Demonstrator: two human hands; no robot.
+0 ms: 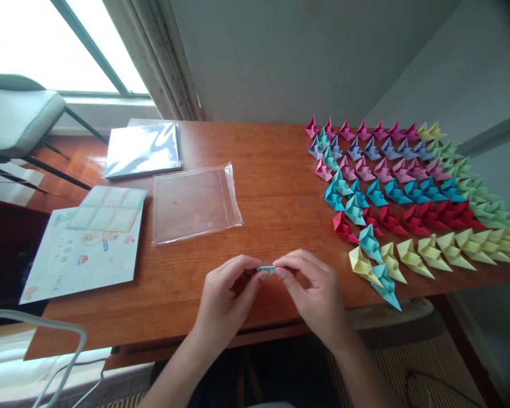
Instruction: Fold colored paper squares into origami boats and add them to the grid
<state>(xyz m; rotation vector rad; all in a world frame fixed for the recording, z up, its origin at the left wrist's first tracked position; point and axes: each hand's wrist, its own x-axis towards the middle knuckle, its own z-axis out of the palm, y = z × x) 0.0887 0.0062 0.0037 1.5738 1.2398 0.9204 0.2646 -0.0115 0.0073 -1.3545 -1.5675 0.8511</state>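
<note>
My left hand (228, 297) and my right hand (313, 292) meet over the front of the wooden table (263, 187). Both pinch one small folded piece of light blue paper (266, 268) between thumbs and fingertips; most of it is hidden by the fingers. To the right of my right hand lie rows of several folded paper pieces (408, 192) in pink, purple, blue, red, yellow and green. The nearest of them, a teal piece (386, 289) and a yellow piece (362, 265), sit by the table's front edge.
A clear plastic sleeve (194, 202) lies flat at the table's middle. Behind it is a glossy pack of sheets (143, 149). A printed instruction sheet (87, 243) lies at the left. A grey chair (17, 116) stands by the window, and a white cable (59, 340) runs at lower left.
</note>
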